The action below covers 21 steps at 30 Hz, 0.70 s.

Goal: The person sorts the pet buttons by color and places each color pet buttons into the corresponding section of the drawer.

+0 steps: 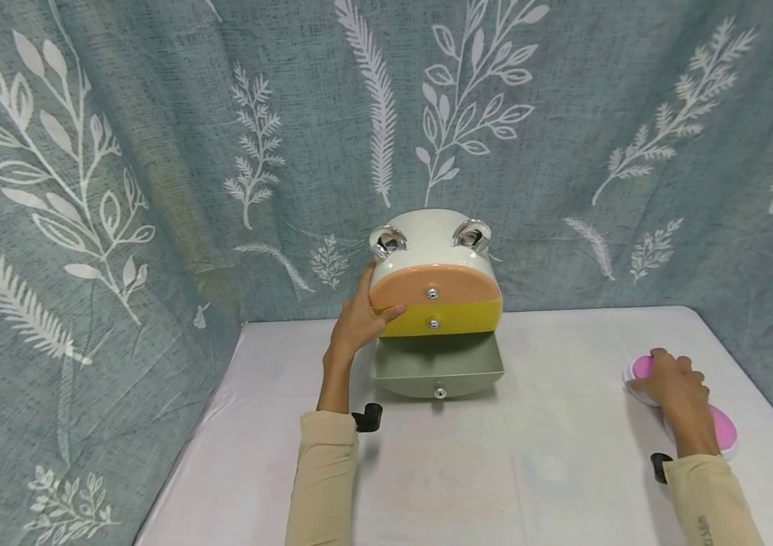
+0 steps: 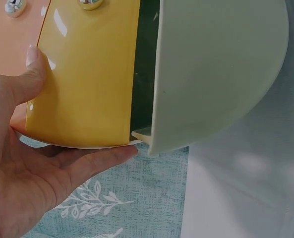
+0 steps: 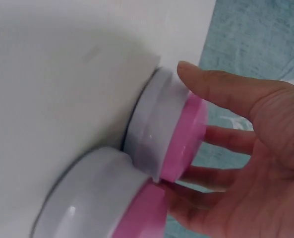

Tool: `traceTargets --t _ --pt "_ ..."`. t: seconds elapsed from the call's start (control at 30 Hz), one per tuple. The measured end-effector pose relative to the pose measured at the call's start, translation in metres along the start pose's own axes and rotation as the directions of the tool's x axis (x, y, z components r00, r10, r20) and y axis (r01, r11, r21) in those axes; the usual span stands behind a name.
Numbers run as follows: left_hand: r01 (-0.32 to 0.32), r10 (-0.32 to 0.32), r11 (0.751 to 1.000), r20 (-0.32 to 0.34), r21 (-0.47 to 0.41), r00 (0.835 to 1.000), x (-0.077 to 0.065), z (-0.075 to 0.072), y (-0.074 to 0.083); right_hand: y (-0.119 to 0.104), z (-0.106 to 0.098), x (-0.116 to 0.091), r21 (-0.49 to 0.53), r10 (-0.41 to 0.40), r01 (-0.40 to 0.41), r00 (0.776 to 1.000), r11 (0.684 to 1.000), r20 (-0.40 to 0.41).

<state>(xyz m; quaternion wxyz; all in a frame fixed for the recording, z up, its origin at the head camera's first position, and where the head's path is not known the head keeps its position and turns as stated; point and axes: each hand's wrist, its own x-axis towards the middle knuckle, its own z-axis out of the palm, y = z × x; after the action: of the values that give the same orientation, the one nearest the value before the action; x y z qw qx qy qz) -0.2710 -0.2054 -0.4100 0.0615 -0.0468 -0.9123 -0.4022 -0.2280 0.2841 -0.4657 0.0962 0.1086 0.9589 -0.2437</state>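
A small desktop drawer chest (image 1: 427, 243) with a white top and silver ears stands at the back of the table. Its orange drawer (image 1: 454, 282) and yellow drawer (image 1: 468, 318) are closed; the green bottom drawer (image 1: 413, 387) is pulled out, its visible inside bare. My left hand (image 1: 357, 318) grips the chest's left side, thumb on the front, fingers along the side. At the right, my right hand (image 1: 680, 390) holds a small round white object with a pink top (image 3: 186, 134) between thumb and fingers; the fingertips are partly hidden. A larger similar round object (image 1: 723, 428) sits beside it.
A white cloth covers the table (image 1: 550, 470). Blue-green curtains (image 1: 318, 136) with white leaf prints hang behind it and along both sides. The pulled-out drawer juts toward the table's front.
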Motion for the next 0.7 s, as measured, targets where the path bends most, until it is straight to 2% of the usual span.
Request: traceTargets --t 0.33,0.53,0.7 --pt "-0.002 0.002 1.0 -0.002 -0.011 1.0 -0.001 0.001 0.002 -0.003 0.006 -0.002 0.067 -0.01 0.017 0.993 0.998 -0.114" --pt "0.006 -0.006 1.0 0.006 -0.016 1.0 -0.001 0.001 0.002 -0.004 0.006 -0.005 0.092 -0.054 0.071 0.983 0.993 -0.177" --pt "0.011 -0.011 1.0 0.0 -0.011 1.0 -0.001 0.001 0.001 -0.015 0.002 -0.012 0.089 -0.101 0.123 0.97 0.988 -0.219"
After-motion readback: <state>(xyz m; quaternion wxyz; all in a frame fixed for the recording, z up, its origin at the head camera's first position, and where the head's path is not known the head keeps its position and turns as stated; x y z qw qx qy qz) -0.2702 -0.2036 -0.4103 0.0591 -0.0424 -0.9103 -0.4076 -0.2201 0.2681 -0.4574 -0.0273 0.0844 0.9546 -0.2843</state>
